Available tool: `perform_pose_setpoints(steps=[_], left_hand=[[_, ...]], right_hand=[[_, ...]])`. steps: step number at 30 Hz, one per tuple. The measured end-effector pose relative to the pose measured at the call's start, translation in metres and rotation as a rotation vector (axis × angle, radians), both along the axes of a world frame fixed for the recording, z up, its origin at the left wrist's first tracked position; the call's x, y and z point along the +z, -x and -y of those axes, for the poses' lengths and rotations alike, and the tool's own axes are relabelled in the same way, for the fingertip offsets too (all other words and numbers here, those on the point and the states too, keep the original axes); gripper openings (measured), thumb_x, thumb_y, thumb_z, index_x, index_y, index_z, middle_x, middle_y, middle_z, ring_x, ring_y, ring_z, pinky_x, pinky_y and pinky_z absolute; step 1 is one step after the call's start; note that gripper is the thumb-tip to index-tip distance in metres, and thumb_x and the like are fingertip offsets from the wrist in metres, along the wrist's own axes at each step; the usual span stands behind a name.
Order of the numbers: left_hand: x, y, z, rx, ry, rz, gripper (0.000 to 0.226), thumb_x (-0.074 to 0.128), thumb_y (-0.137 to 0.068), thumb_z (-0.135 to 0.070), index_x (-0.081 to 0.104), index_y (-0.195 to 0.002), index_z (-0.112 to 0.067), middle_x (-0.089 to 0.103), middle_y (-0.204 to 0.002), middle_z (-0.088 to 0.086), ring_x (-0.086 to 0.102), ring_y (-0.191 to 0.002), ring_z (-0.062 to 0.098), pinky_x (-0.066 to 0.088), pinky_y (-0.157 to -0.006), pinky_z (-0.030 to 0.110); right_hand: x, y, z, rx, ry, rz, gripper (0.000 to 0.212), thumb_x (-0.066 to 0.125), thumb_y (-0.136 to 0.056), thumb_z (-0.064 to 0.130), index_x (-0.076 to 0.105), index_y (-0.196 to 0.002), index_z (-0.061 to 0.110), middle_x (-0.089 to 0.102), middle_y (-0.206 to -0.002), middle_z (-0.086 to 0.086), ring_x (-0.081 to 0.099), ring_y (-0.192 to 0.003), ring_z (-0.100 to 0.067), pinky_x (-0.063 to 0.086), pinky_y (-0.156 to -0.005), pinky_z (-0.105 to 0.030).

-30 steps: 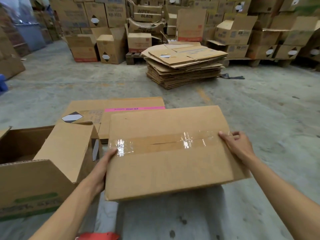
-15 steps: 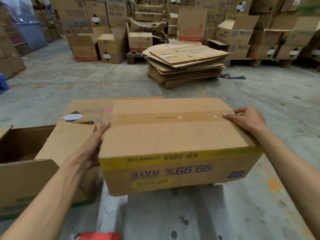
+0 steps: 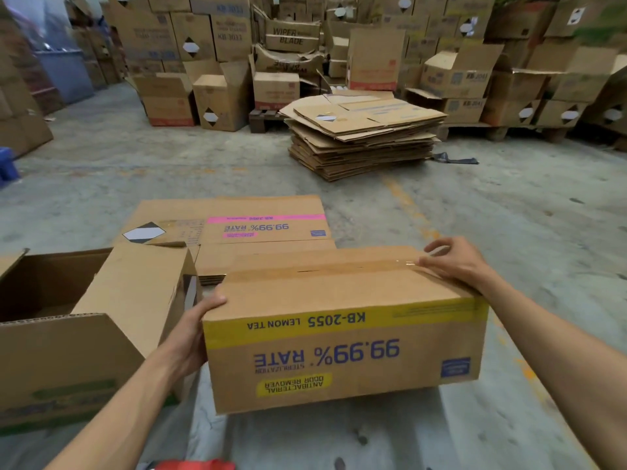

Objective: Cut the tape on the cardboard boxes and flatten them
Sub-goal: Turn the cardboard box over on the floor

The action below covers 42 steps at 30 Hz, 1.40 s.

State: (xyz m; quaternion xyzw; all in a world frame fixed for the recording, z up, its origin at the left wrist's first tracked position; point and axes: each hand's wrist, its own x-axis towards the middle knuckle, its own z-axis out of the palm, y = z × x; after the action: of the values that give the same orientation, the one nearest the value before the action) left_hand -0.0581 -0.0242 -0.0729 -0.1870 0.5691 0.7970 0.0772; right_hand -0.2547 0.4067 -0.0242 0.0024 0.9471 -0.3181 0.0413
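A closed cardboard box (image 3: 342,351) with a yellow band and upside-down blue print stands in front of me above the floor. Clear tape (image 3: 325,269) runs along the seam on its top face. My left hand (image 3: 193,334) grips the box's near left corner. My right hand (image 3: 454,262) rests on the top at the far right, fingers at the tape's end. No cutting tool is in either hand.
An open box (image 3: 84,317) stands to my left. A flattened box with a pink band (image 3: 237,225) lies on the concrete floor behind. A stack of flattened cartons (image 3: 363,137) sits further back, before walls of stacked boxes. Something red (image 3: 196,465) shows at the bottom edge.
The box has tipped and come lower, so its printed side now faces me and the taped face lies on top. My left hand slid to the near corner.
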Motion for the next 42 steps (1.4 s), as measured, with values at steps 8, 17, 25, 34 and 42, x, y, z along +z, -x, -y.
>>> perform_pose_setpoints(steps=[8,17,25,34,42], left_hand=[[-0.046,-0.025,-0.022,0.041,0.161,0.14,0.06,0.047,-0.082,-0.02,0.042,-0.142,-0.028,0.063,-0.115,0.017,0.063,-0.087,0.033,0.055,-0.06,0.034],[-0.039,-0.021,-0.023,-0.005,0.733,-0.012,0.066,0.048,-0.101,-0.031,0.011,-0.155,-0.042,0.042,-0.142,-0.008,0.051,-0.121,0.018,0.041,-0.097,0.035],[-0.048,-0.017,-0.025,-0.103,1.029,-0.103,0.056,0.04,-0.104,-0.034,0.021,-0.156,-0.029,0.03,-0.16,-0.002,0.03,-0.145,0.021,0.026,-0.118,0.039],[-0.041,-0.016,-0.014,-0.21,1.217,0.018,0.063,0.03,-0.093,-0.069,0.021,-0.151,-0.047,0.039,-0.155,0.0,0.041,-0.138,0.029,0.035,-0.11,0.055],[-0.042,-0.016,-0.015,-0.228,1.213,0.026,0.063,0.031,-0.094,-0.068,0.016,-0.151,-0.046,0.035,-0.157,0.001,0.038,-0.14,0.029,0.035,-0.109,0.056]], right_hand=[[-0.087,-0.078,-0.004,-0.037,0.037,-0.236,0.034,0.077,-0.079,0.05,0.069,-0.105,0.029,0.057,-0.12,-0.001,0.057,-0.114,-0.024,0.042,-0.093,-0.039],[-0.096,-0.083,0.019,0.141,-0.369,-0.321,0.058,0.035,-0.089,0.07,0.06,-0.132,0.039,0.054,-0.143,0.005,0.041,-0.133,-0.025,0.031,-0.106,-0.047],[-0.094,-0.136,0.1,0.567,-0.127,-0.442,0.034,0.048,-0.094,0.047,0.072,-0.114,0.035,0.068,-0.113,0.011,0.056,-0.109,-0.018,0.041,-0.096,-0.042],[-0.115,-0.251,0.239,1.15,0.117,-0.465,0.024,0.055,-0.093,0.021,0.07,-0.109,0.012,0.073,-0.098,-0.006,0.068,-0.087,-0.025,0.054,-0.065,-0.035],[-0.182,-0.288,0.292,1.229,-0.319,0.024,0.073,0.058,-0.095,0.016,0.01,-0.148,0.028,0.041,-0.142,-0.025,0.041,-0.126,-0.044,0.044,-0.093,-0.053]])
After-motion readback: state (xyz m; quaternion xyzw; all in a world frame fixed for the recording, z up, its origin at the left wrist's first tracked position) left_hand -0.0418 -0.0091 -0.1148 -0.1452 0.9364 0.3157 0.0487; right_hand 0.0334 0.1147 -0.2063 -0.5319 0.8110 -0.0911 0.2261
